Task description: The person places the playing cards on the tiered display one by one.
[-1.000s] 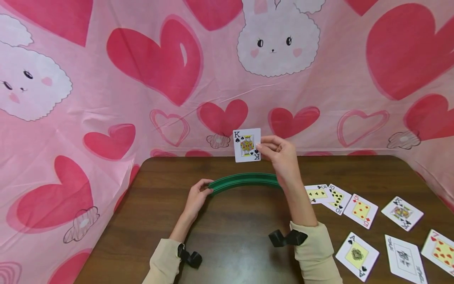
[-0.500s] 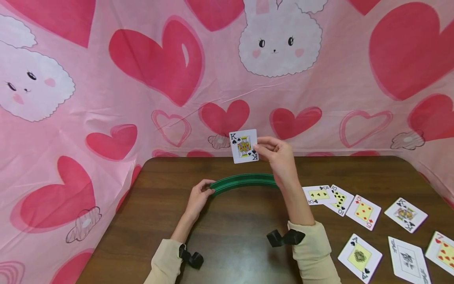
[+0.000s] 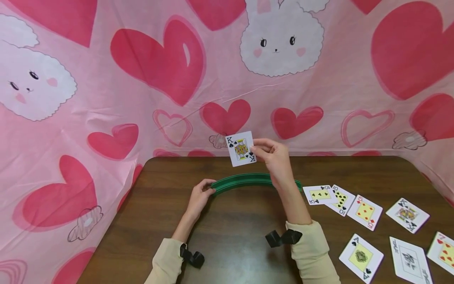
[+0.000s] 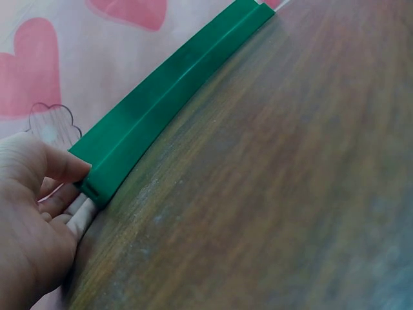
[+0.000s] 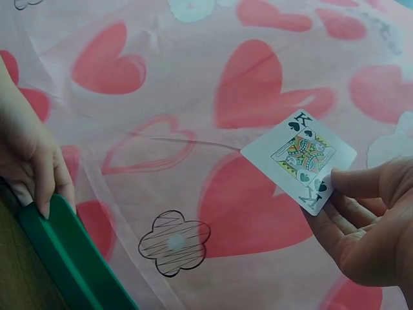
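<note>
A curved green card holder point(image 3: 244, 180) stands on the wooden table, its right part partly hidden behind the right forearm. My left hand point(image 3: 196, 197) grips its left end, thumb in front and fingers behind, as the left wrist view point(image 4: 35, 213) also shows. Above the holder, my right hand point(image 3: 274, 157) pinches a king of spades point(image 3: 241, 149) by its right edge, face toward me and slightly tilted. In the right wrist view the king of spades point(image 5: 300, 161) sits between thumb and fingers, apart from the green holder point(image 5: 71, 258).
To the right lie a three of clubs point(image 3: 319, 195), ten of spades point(image 3: 341, 200), five of diamonds point(image 3: 364, 212), king of clubs point(image 3: 408, 215), ace of spades point(image 3: 361, 257), joker point(image 3: 410, 260) and seven of hearts point(image 3: 445, 252). A pink heart-patterned cloth point(image 3: 220, 86) hangs behind the table.
My right hand has moved a little left and slightly down with the king of spades, which tilts more. The left hand keeps its grip on the holder.
</note>
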Motion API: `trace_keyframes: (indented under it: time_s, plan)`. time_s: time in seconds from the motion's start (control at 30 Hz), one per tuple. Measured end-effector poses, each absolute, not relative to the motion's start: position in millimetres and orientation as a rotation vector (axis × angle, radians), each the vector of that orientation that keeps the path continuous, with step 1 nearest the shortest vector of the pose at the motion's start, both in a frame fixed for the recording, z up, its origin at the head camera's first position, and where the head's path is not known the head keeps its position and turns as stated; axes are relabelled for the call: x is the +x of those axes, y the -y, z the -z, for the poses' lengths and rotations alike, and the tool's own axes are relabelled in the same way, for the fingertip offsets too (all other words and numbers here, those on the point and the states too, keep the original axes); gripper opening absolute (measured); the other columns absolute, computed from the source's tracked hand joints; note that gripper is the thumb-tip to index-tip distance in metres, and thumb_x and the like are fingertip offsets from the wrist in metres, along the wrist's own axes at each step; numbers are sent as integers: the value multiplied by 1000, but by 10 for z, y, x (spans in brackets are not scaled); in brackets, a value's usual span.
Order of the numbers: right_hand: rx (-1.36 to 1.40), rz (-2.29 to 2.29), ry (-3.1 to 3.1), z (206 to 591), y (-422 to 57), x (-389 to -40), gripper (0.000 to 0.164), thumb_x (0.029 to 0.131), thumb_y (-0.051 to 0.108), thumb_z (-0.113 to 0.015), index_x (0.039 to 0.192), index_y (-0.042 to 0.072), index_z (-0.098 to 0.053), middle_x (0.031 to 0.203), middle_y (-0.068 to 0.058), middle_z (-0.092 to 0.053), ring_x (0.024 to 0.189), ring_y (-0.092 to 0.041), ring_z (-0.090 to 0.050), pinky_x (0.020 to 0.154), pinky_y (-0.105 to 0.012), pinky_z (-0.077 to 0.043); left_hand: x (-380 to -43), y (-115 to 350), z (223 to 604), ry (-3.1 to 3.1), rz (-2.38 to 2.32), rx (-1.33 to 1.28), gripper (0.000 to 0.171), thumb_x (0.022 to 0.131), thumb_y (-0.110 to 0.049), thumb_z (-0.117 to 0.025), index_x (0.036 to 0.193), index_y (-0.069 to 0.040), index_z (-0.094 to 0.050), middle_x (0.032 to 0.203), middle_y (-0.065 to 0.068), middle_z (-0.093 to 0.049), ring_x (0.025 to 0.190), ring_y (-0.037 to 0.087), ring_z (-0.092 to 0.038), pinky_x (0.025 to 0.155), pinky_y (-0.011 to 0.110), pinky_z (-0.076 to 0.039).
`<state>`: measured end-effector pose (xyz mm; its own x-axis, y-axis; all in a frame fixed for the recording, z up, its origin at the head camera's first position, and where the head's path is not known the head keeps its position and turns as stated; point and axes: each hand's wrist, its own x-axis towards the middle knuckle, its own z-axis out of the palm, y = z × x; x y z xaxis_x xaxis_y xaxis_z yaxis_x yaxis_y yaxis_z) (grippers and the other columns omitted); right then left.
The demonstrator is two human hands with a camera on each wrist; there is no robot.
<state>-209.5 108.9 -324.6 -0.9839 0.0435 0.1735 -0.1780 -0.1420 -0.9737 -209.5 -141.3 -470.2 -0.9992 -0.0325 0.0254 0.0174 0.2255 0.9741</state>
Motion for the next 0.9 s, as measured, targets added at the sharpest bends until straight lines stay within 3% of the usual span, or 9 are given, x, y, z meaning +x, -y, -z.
trace_keyframes:
  time_s: [0.23,0.47,0.9]
  plan:
    - [141,-2280,1959,3297,-1059,-2127,32,97,9,-71,122,-10,-69,108,-11,-76,90,-20,-70,80,-28,-57,-2097,1402,4701,2413,1938,-1,24,96,-1,-62,118,1,-71,116,14,-67,98,21,-56,85,32,-45]
    - [117,-2298,1961,3325,-1035,-2149,31,97,7,-70,122,-10,-68,107,-12,-75,88,-18,-70,81,-30,-57,-1901,1342,4319,2439,1942,-40,24,96,4,-59,117,9,-69,115,20,-67,97,24,-57,85,32,-45]
    - [102,-2347,1944,3398,-1031,-2198,31,97,8,-70,122,-11,-67,105,-10,-76,86,-16,-71,78,-26,-57,-1883,1350,4313,2452,1934,-56,24,97,4,-58,118,9,-68,115,20,-67,99,26,-57,85,33,-44]
